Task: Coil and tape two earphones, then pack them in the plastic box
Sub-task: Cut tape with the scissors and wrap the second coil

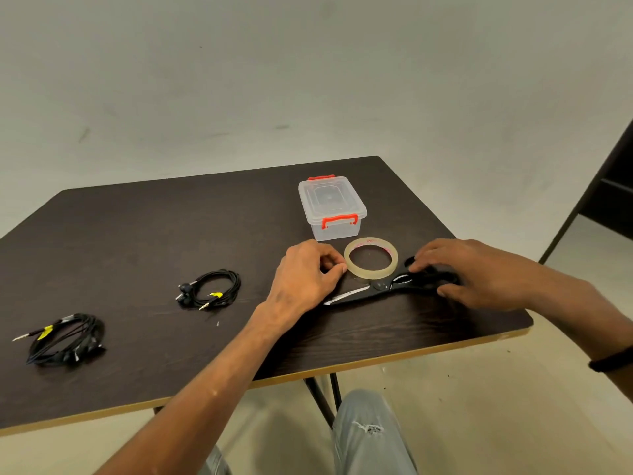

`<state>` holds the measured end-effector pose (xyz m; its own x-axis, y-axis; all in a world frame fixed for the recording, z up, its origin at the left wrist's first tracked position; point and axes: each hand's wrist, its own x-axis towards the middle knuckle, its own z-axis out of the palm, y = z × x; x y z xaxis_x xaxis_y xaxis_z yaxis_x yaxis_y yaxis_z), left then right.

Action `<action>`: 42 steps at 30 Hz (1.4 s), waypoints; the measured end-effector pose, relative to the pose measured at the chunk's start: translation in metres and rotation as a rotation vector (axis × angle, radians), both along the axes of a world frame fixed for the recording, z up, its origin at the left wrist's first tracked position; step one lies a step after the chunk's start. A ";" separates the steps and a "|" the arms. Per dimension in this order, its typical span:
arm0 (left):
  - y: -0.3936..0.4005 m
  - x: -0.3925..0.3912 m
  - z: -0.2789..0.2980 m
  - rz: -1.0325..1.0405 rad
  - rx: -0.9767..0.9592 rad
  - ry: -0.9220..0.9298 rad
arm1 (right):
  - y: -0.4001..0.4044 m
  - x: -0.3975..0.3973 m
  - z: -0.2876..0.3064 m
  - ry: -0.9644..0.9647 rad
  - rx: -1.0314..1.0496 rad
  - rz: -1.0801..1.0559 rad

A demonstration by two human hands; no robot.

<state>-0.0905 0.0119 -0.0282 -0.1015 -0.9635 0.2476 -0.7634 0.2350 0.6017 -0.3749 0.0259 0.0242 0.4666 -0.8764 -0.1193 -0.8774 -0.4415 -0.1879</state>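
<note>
Two coiled black earphones lie on the dark table: one at the near left, the other nearer the middle, both with a yellow tag by the plug. A clear tape roll lies flat right of centre. My left hand touches the roll's left edge with thumb and fingertips curled. My right hand rests on the handles of black scissors, whose blades point left under the roll. The clear plastic box, lid shut with red latches, stands just behind the roll.
The table's near edge runs diagonally below my arms, with my knee in grey jeans under it. A dark piece of furniture stands at the far right. A black band circles my right wrist.
</note>
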 end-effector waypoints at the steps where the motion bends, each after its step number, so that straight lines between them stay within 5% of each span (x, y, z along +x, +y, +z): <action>1: 0.000 0.000 -0.001 -0.004 0.000 0.002 | -0.002 0.000 0.000 0.003 0.002 0.003; 10: 0.004 0.013 -0.004 -0.104 -0.027 -0.055 | -0.013 0.007 0.011 0.020 0.042 0.018; 31: 0.012 0.020 -0.006 -0.105 -0.064 0.142 | 0.024 0.016 0.007 0.276 -0.097 0.159; 42: 0.012 0.020 -0.003 -0.166 -0.040 0.135 | 0.030 -0.008 -0.010 -0.099 -0.229 0.115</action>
